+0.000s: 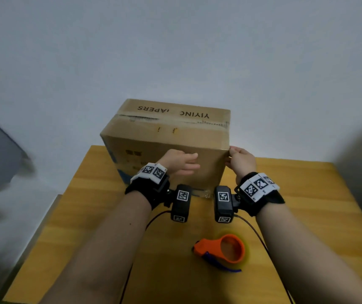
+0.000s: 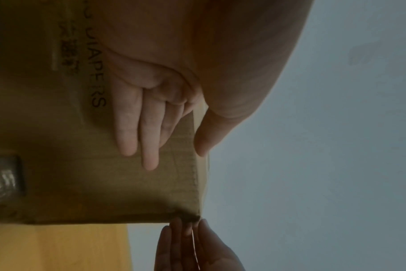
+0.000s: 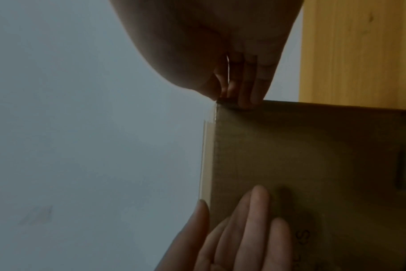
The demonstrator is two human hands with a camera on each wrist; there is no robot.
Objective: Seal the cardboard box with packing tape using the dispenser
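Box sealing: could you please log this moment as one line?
left hand flat on box front | right hand at its corner | dispenser idle on table

The cardboard box (image 1: 166, 137) stands at the table's (image 1: 307, 194) far edge against the wall (image 1: 175, 40), blocking reach behind. 2 hands crowd its near face. The orange dispenser (image 1: 221, 249) lies well apart, with bare tabletop around it.

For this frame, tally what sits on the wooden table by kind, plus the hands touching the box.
Cardboard box: 1
Orange tape dispenser: 1
Hands on the box: 2, the left hand flat against its near face and the right hand at its near right corner
Total: 4
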